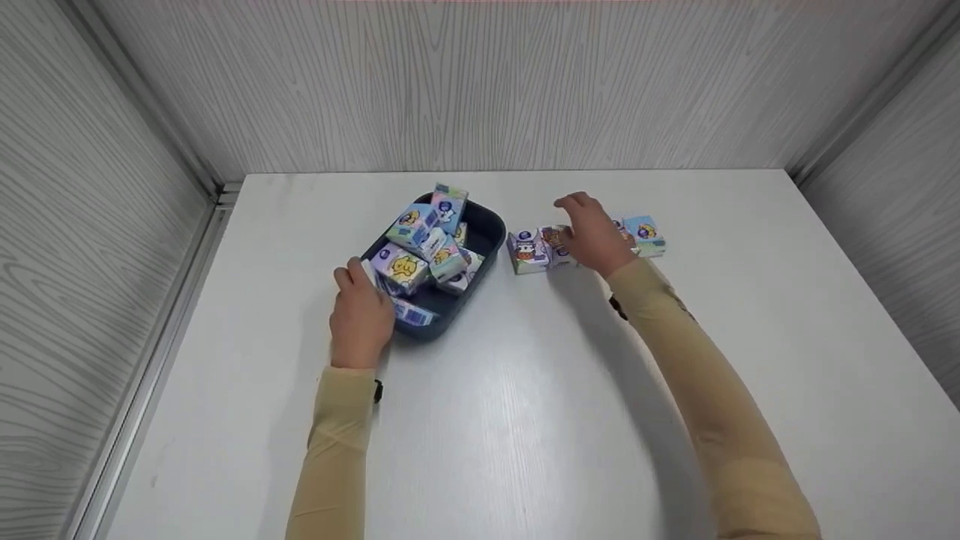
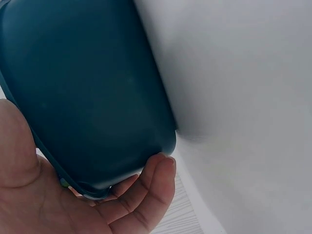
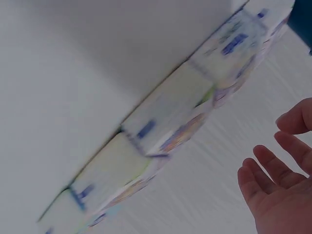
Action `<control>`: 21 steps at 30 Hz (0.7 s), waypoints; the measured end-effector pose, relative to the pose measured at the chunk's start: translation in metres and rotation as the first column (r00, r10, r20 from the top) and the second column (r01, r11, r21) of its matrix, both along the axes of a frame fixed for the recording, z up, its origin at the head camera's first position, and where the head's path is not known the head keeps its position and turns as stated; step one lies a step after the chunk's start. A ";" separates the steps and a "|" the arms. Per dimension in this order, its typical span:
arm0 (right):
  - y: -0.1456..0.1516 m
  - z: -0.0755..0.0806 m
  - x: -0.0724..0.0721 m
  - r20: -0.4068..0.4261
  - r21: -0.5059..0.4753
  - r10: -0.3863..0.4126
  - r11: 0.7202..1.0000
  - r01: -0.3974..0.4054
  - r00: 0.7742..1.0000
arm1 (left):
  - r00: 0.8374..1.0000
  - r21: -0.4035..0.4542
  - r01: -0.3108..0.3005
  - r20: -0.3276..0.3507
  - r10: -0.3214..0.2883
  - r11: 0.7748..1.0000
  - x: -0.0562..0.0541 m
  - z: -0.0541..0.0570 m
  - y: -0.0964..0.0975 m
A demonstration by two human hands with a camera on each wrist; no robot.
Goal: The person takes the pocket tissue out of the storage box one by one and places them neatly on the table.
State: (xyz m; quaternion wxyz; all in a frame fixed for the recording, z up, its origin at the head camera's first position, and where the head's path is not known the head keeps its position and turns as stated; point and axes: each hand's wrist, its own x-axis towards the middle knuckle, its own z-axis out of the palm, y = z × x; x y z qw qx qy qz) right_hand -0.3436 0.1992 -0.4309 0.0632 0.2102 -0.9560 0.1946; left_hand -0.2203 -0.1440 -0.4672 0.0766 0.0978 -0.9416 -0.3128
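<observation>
A dark blue plastic basket (image 1: 491, 225) sits at an angle on the table, holding a jumble of small cartoon-printed tissue packs (image 1: 405, 268). My left hand (image 1: 361, 319) grips the basket's near left side; in the left wrist view its fingers (image 2: 158, 183) curl round the end of the basket wall (image 2: 92, 97). To the right, several more tissue packs (image 1: 529, 251) lie end to end in a row. My right hand (image 1: 596, 232) hovers over this row with its fingers loosely bent, and the right wrist view shows nothing between thumb and fingers.
Grey wood-grain panels enclose the white table (image 1: 480, 420) at the back (image 1: 480, 90), left (image 1: 90, 247) and right (image 1: 900, 195). One tissue pack (image 1: 448, 206) leans up over the basket's far rim. The row's right end pack (image 1: 643, 235) lies beyond the right hand.
</observation>
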 end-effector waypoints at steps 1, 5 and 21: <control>-0.009 0.002 0.002 -0.002 0.002 0.022 1.000 -0.022 1.000 | 1.000 0.000 0.000 -0.002 0.000 1.000 0.000 0.000 0.000; -0.047 0.010 0.008 -0.012 0.009 0.099 0.995 -0.099 0.995 | 1.000 -0.006 -0.002 -0.006 0.002 1.000 0.000 0.000 0.002; -0.157 0.021 0.026 -0.021 0.107 0.333 0.938 -0.329 0.943 | 1.000 -0.005 0.007 -0.011 -0.007 1.000 -0.001 0.004 0.009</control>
